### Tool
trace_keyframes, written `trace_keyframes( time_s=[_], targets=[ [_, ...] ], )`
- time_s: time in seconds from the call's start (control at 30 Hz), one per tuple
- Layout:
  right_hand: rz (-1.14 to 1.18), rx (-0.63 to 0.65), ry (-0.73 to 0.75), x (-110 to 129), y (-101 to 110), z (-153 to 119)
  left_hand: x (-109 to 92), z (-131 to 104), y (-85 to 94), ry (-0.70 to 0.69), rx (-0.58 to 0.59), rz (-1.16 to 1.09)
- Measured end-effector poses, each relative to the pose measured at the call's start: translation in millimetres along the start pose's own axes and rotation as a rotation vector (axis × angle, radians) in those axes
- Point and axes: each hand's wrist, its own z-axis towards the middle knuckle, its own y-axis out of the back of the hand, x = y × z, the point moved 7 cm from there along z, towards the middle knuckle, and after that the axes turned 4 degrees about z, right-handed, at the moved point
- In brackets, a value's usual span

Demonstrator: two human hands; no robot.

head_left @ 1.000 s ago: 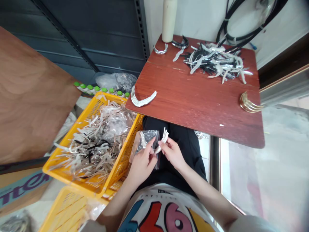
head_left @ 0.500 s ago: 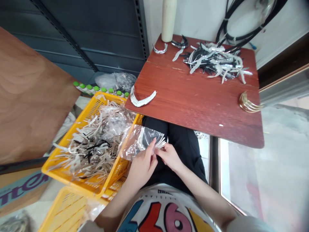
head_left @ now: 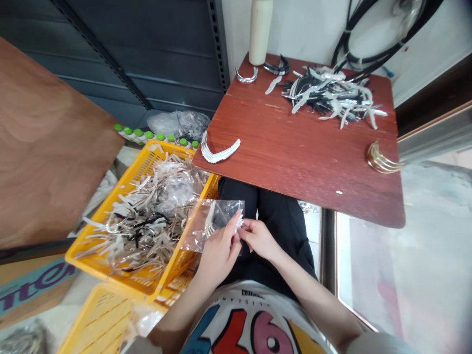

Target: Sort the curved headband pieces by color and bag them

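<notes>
Over my lap, a clear plastic bag (head_left: 195,231) holds a bundle of white curved strips (head_left: 209,221). My left hand (head_left: 220,246) is closed on the bag, its fingers pressed near the right end of the bundle. Close against it, my right hand (head_left: 260,238) pinches at the same end, by the bag's edge; exactly what lies between its fingertips is hidden. On the near left corner of the red-brown table (head_left: 295,147) rests another bundle of white curved strips (head_left: 219,153).
A yellow crate (head_left: 125,191) full of bagged strips stands left of my lap. On the table are a pile of black, white and silver strips (head_left: 328,93), a gold curved bundle (head_left: 381,160) and a whitish bottle (head_left: 260,32). Green-capped bottles (head_left: 149,135) line up behind the crate.
The bag and its white bundle have tilted and swung down to the left in my hands. Both hands stay close together in nearly the same place.
</notes>
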Motion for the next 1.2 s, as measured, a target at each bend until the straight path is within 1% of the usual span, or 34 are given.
trace_keyframes(
  time_s=[0.07, 0.13, 0.17, 0.27, 0.3, 0.33, 0.37, 0.47, 0.5, 0.6, 0.73, 0.8, 0.87, 0.9, 0.93, 1.0, 1.03, 1.07, 1.1, 1.2],
  targets=[
    [-0.077, 0.029, 0.026, 5, -6, -1, -4, 0, 1.5, -0.031, -0.021, 0.026],
    [-0.130, -0.007, 0.076, 13, -3, -4, -5, 1, 2.5, -0.040, -0.026, 0.034],
    [-0.149, -0.063, 0.107, 17, 2, -5, -5, 1, 2.7, -0.034, -0.025, 0.035],
    [-0.173, -0.322, 0.203, 29, 27, -12, -4, 1, 1.7, -0.012, -0.022, 0.046],
    [-0.168, -0.387, 0.222, 30, 34, -13, -4, 1, 0.5, -0.013, -0.023, 0.052],
    [-0.156, -0.417, 0.228, 30, 38, -14, -5, 1, -1.2, -0.021, -0.024, 0.058],
    [-0.134, -0.408, 0.226, 28, 38, -12, -7, 2, -3.3, -0.035, -0.025, 0.062],
    [-0.019, -0.303, 0.201, 23, 31, -4, -11, 5, -11.3, -0.078, -0.022, 0.076],
    [0.022, -0.293, 0.197, 22, 30, -2, -13, 6, -14.1, -0.089, -0.022, 0.083],
    [0.097, -0.329, 0.194, 23, 31, 4, -14, 9, -20.8, -0.116, -0.042, 0.096],
    [0.093, -0.331, 0.189, 26, 33, 16, -14, 9, -27.8, -0.128, -0.077, 0.062],
    [0.075, -0.331, 0.191, 27, 35, 20, -13, 7, -30.3, -0.137, -0.067, 0.033],
    [0.032, -0.334, 0.214, 31, 35, 20, -13, 6, -28.7, -0.170, -0.042, -0.031],
    [-0.004, -0.331, 0.237, 36, 34, 18, -11, 7, -23.8, -0.186, -0.049, -0.067],
    [-0.048, -0.319, 0.268, 43, 32, 16, -8, 9, -15.1, -0.195, -0.086, -0.095],
    [-0.152, -0.277, 0.349, 60, 21, 11, 4, 14, 13.2, -0.180, -0.244, -0.106],
    [-0.212, -0.247, 0.397, 71, 14, 8, 12, 18, 30.3, -0.163, -0.337, -0.087],
    [-0.275, -0.208, 0.450, 82, 4, 5, 21, 21, 46.3, -0.149, -0.401, -0.068],
    [-0.338, -0.167, 0.505, 94, -7, 3, 28, 26, 60.1, -0.156, -0.418, -0.062],
    [-0.513, -0.034, 0.652, 128, -41, -2, 38, 34, 95.3, -0.285, -0.352, -0.119]
  ],
)
